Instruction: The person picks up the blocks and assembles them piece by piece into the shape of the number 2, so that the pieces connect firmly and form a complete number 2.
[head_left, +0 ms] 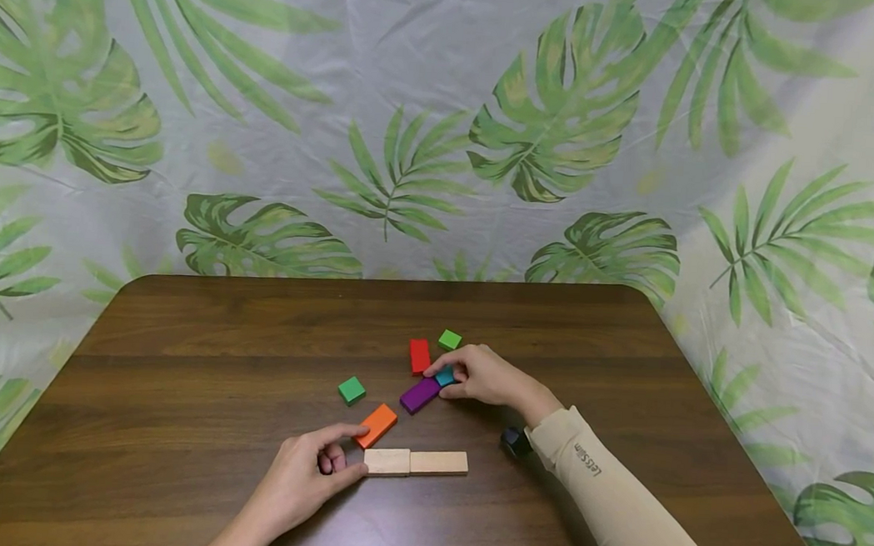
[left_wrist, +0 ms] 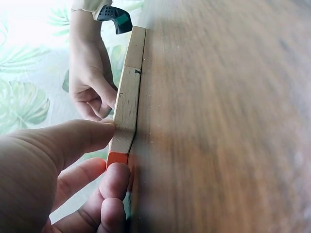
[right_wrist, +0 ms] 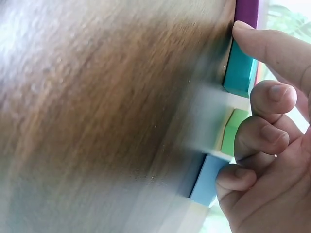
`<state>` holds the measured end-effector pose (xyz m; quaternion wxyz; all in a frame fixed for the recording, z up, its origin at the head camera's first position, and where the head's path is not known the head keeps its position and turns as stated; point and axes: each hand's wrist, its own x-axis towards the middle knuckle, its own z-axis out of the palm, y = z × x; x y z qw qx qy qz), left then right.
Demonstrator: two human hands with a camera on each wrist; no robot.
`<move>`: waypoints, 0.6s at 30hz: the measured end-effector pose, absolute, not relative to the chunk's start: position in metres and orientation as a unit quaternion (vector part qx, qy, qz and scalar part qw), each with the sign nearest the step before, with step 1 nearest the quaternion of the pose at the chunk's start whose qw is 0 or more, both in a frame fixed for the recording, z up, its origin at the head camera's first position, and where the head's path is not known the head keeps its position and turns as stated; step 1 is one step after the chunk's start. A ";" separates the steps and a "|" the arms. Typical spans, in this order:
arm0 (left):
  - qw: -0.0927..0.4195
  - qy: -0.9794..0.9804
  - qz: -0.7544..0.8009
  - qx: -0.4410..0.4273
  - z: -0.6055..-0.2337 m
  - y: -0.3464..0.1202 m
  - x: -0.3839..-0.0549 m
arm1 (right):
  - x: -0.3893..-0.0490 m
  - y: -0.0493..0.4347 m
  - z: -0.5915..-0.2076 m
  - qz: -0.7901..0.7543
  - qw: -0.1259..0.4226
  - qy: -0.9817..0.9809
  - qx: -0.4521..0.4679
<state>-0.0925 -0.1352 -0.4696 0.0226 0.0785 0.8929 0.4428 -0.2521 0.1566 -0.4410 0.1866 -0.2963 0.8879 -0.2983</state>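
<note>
In the head view, my left hand [head_left: 306, 470] has its thumb at the left end of a bare wooden block [head_left: 388, 462], its index finger touching an orange block [head_left: 378, 425] just beyond. A second wooden block [head_left: 439, 463] continues the row end to end. My right hand [head_left: 492, 378] pinches a teal block [head_left: 445, 376] between thumb and index finger. The teal block meets the end of a purple block [head_left: 419, 395], and the thumb [right_wrist: 252, 39] lies by that joint in the right wrist view. The other right fingers are curled, partly covering a light green block [right_wrist: 229, 136].
Beyond the purple block lie a red block [head_left: 420, 356] and a small light green block [head_left: 450, 340]. A green block [head_left: 351, 390] sits left of them. The right wrist view shows a blue block [right_wrist: 208, 180] on the dark wooden table [head_left: 198, 375]. A leaf-patterned cloth [head_left: 418, 96] hangs behind.
</note>
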 end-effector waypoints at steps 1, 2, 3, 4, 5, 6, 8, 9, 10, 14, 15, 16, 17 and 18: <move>0.022 0.893 0.443 0.079 -0.470 -0.135 -0.092 | -0.253 0.157 -0.441 -0.299 0.185 0.888 -0.296; 0.022 0.893 0.443 0.078 -0.470 -0.135 -0.092 | -0.253 0.157 -0.441 -0.298 0.184 0.889 -0.295; 0.021 0.893 0.443 0.079 -0.470 -0.135 -0.092 | -0.253 0.157 -0.441 -0.299 0.185 0.889 -0.294; 0.021 0.893 0.443 0.079 -0.470 -0.135 -0.092 | -0.253 0.157 -0.441 -0.299 0.186 0.889 -0.293; 0.021 0.893 0.443 0.079 -0.470 -0.135 -0.092 | -0.253 0.157 -0.441 -0.299 0.186 0.889 -0.292; 0.021 0.893 0.443 0.079 -0.470 -0.135 -0.092 | -0.254 0.157 -0.441 -0.299 0.186 0.889 -0.292; 0.022 0.893 0.443 0.079 -0.470 -0.135 -0.092 | -0.254 0.157 -0.441 -0.298 0.187 0.889 -0.293; 0.022 0.893 0.443 0.079 -0.470 -0.135 -0.092 | -0.255 0.157 -0.442 -0.298 0.187 0.889 -0.293; 0.022 0.893 0.443 0.079 -0.470 -0.135 -0.092 | -0.255 0.157 -0.442 -0.297 0.187 0.889 -0.295; 0.023 0.893 0.443 0.079 -0.470 -0.135 -0.093 | -0.255 0.154 -0.441 -0.300 0.185 0.887 -0.300; 0.023 0.893 0.443 0.079 -0.470 -0.135 -0.093 | -0.255 0.154 -0.440 -0.301 0.184 0.886 -0.301; 0.024 0.893 0.443 0.079 -0.470 -0.135 -0.093 | -0.255 0.153 -0.440 -0.301 0.184 0.886 -0.302; 0.024 0.893 0.443 0.079 -0.470 -0.135 -0.093 | -0.255 0.152 -0.440 -0.300 0.184 0.886 -0.303; 0.025 0.892 0.443 0.079 -0.470 -0.135 -0.093 | -0.255 0.151 -0.440 -0.299 0.184 0.886 -0.303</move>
